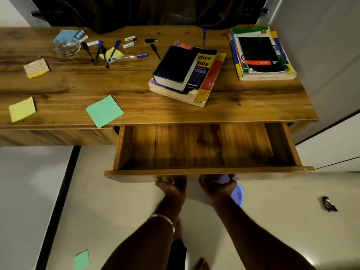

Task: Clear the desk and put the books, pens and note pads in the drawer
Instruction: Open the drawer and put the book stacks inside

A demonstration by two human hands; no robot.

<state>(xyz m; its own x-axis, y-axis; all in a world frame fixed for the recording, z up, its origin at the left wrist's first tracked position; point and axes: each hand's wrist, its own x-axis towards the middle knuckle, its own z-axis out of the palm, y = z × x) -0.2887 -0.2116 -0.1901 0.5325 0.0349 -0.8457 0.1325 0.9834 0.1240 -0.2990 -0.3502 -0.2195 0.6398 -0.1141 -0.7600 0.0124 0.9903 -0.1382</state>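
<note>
In the head view, the wide wooden drawer (pixel 209 151) stands pulled out of the brown wooden desk (pixel 136 88), and its floor shows only bare boards. Both hands are at its front panel, probably because the person needs the drawer open before anything can go in. The left hand (pixel 171 187) curls its fingers under the lower edge of the panel and grips it. The right hand (pixel 218 185) grips the same edge just beside it; a pale bluish thing lies at this hand, but I cannot tell what it is or whether the hand holds it.

All task things are on the desk top, none in the drawer. The thick black book (pixel 175 68) lies on a yellow and blue paperback book (pixel 210 78), near the drawer. The second pile of books with a black notebook on top (pixel 261 53) rests at the far right corner. The blue and black pens (pixel 109 52) are scattered at the far left, beside a clear glass cup (pixel 66 47). The green note pad (pixel 104 111) hangs a little over the desk edge, and the yellow note pad (pixel 22 109) is well apart to the left.

I judge the books will go first, being nearest.
</note>
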